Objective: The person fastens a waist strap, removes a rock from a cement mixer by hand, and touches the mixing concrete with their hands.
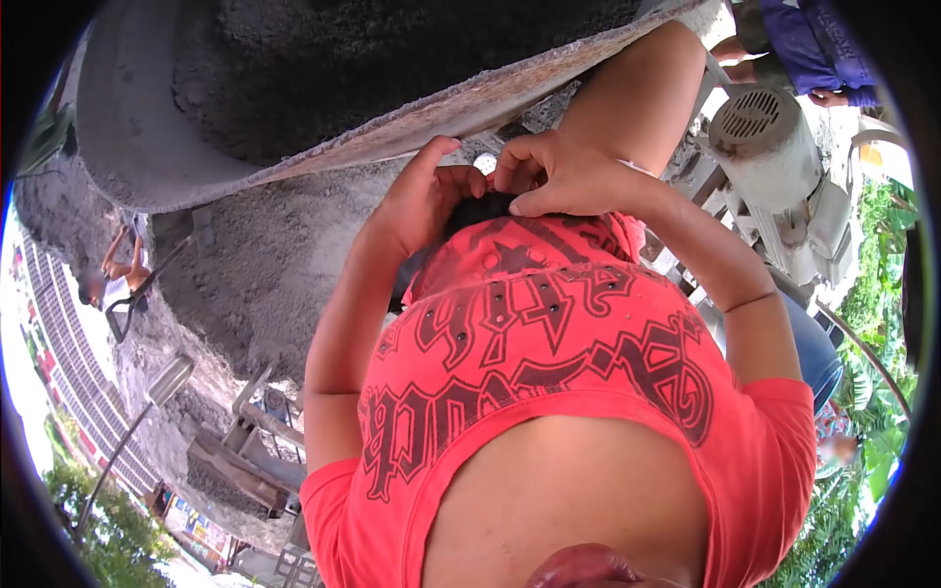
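Note:
At the waist of a red shirt [529, 323] with dark lettering, both my hands are close together over something black [480, 212], perhaps cloth or a pouch. My left hand [423, 201] has its fingers curled inward at the black thing's left side, its thumb raised. My right hand [573, 176] bends its fingers and thumb into a pinch at the other side. A small bit of red shows between the fingertips. What the fingertips grip is mostly hidden, and I cannot tell its kind.
Just beyond my hands spans the rim of a large grey-caked drum [265, 176] with dark material inside. A dusty motor [760, 122] stands at right, near a person in blue [814, 49]. Grey sand [255, 255] lies left; farther off is a person in a white top [120, 290].

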A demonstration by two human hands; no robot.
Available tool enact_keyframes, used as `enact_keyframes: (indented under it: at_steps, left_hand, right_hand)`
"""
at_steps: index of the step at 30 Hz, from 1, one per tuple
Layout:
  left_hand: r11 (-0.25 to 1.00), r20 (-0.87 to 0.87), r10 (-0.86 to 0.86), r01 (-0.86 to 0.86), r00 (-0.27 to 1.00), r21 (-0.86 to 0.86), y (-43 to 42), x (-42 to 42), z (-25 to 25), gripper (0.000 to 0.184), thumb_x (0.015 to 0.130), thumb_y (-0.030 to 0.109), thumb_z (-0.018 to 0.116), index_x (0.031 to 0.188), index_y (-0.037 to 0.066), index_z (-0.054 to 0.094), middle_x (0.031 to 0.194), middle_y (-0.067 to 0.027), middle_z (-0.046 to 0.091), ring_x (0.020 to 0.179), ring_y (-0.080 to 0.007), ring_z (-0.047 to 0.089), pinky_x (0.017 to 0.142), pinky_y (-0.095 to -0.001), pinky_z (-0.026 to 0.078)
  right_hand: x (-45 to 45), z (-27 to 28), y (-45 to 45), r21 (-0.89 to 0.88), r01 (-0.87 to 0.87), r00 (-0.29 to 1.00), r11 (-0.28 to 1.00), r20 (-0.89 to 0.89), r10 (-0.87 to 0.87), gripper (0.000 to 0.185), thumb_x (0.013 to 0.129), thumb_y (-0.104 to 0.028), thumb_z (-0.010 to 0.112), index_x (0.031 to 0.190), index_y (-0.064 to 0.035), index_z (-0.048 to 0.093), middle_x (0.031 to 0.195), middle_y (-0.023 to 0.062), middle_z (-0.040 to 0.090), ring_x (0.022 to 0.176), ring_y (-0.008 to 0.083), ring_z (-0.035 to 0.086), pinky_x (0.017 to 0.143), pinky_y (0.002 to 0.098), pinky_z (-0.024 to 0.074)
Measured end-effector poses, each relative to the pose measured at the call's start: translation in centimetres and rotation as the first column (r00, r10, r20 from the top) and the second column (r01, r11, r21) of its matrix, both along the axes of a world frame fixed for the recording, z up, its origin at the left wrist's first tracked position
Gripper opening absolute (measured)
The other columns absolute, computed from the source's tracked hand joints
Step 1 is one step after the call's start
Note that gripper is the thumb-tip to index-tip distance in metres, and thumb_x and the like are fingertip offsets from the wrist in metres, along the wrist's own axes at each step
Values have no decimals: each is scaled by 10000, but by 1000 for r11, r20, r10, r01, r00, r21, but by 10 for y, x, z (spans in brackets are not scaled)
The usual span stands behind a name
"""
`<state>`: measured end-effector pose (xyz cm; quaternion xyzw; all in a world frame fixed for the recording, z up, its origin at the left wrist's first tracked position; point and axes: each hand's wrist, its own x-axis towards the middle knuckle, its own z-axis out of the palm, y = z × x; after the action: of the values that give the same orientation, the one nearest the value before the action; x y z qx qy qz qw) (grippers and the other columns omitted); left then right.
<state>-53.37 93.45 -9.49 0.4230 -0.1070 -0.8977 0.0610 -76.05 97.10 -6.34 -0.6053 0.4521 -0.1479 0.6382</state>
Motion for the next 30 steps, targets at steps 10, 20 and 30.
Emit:
enact_keyframes:
  at_steps: [10,20,30]
  left_hand:
    - [999,-73,-23,20,997,-33,3,2,-7,574,919,546,436,793,2,568,1009,-143,639,927,-258,591,904,-356,478]
    - [937,-1,-216,207,976,-281,7,14,1,595,934,552,407,963,22,675,995,-76,667,974,-190,582,931,-306,431]
    - [687,320,-199,365,926,-628,3,13,26,538,1032,400,344,1196,-42,603,1189,-130,639,1126,-227,572,1012,-397,409]
  right_hand:
    - [0,-5,-12,629,48,928,776,259,-267,357,705,-89,734,1025,21,619,970,41,603,922,137,545,822,257,437]
    - [5,4,-14,398,-145,989,906,65,130,438,765,-123,722,1152,21,573,969,68,627,927,170,593,844,290,474]
    - [-2,19,0,-92,-234,920,968,-343,190,435,723,-415,753,909,-22,744,895,225,703,902,398,668,809,457,516]
